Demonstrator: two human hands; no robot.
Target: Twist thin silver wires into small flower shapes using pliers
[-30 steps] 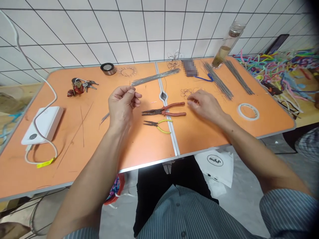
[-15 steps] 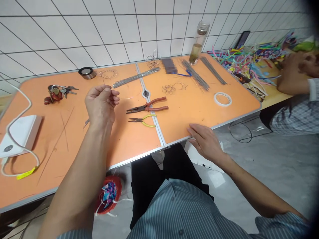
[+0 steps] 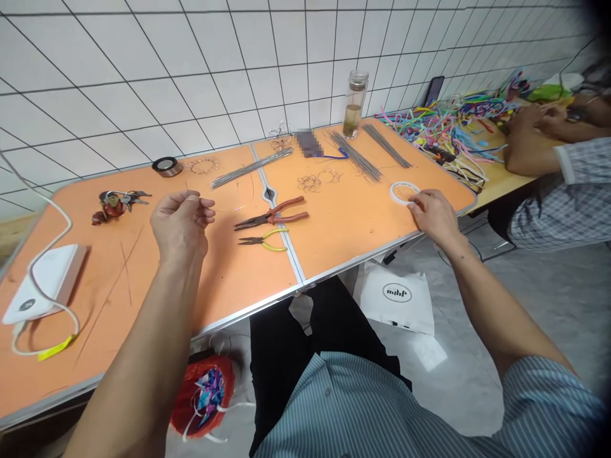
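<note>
My left hand (image 3: 180,230) is raised over the left half of the orange table, thumb and fingers pinched on what looks like a very fine wire (image 3: 252,191); most of it is too thin to follow. At the table's right front, my right hand (image 3: 435,217) has its thumb and fingertips on the near right rim of a white roll of tape (image 3: 395,193), which lies flat. Between my hands lie red-handled long-nose pliers (image 3: 274,216) and smaller yellow-handled pliers (image 3: 262,241). Behind them are flower-shaped wire pieces (image 3: 309,184).
Bundles of straight wires (image 3: 251,169) lie toward the back, near a glass bottle (image 3: 354,108). Keys (image 3: 125,200), a dark spool (image 3: 167,166) and a white power bank (image 3: 45,283) with a cable are at left. A co-worker's arm (image 3: 534,156) rests among colourful strips at right.
My right hand has moved right from the table's front edge to the tape roll and taken hold of its rim. My left hand stays pinched and raised. The view has shifted slightly.
</note>
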